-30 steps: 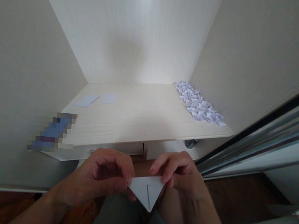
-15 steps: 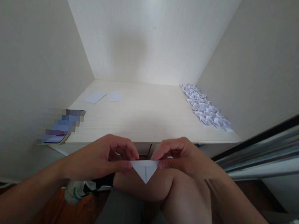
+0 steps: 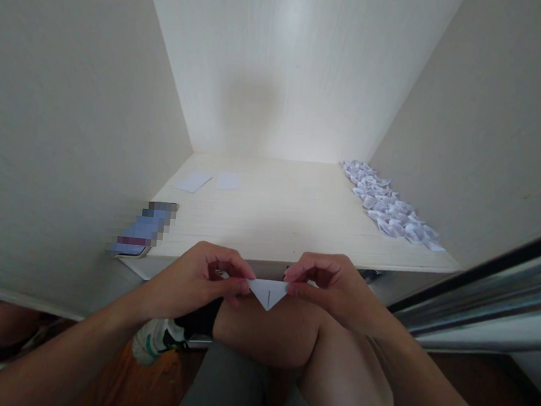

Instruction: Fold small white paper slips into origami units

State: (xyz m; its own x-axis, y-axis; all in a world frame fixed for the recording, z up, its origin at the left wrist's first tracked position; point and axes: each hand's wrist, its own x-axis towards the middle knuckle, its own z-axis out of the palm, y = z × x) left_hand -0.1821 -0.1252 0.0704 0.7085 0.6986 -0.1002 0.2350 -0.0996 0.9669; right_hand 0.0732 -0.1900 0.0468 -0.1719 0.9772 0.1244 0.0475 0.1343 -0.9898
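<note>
A small white folded paper (image 3: 268, 293), shaped like a triangle with its tip pointing down, is held above my lap in front of the desk edge. My left hand (image 3: 212, 280) pinches its left corner between thumb and fingers. At the right corner, my right hand (image 3: 324, 288) grips it the same way. A short crease or slit runs down the middle of the triangle. Two lots of flat white paper, a larger sheet or stack (image 3: 193, 182) and a smaller square (image 3: 228, 181), lie on the desk beyond my left hand.
Many folded white paper pieces (image 3: 389, 205) lie in a long heap along the right side of the white desk (image 3: 273, 222). A phone (image 3: 148, 229), blurred out, rests at the desk's left front corner. Side panels (image 3: 92, 115) rise on both sides.
The strip along the paper's top edge no longer shows, and the triangle looks shorter. Both hands still pinch its corners. The camera view has shifted slightly left.
</note>
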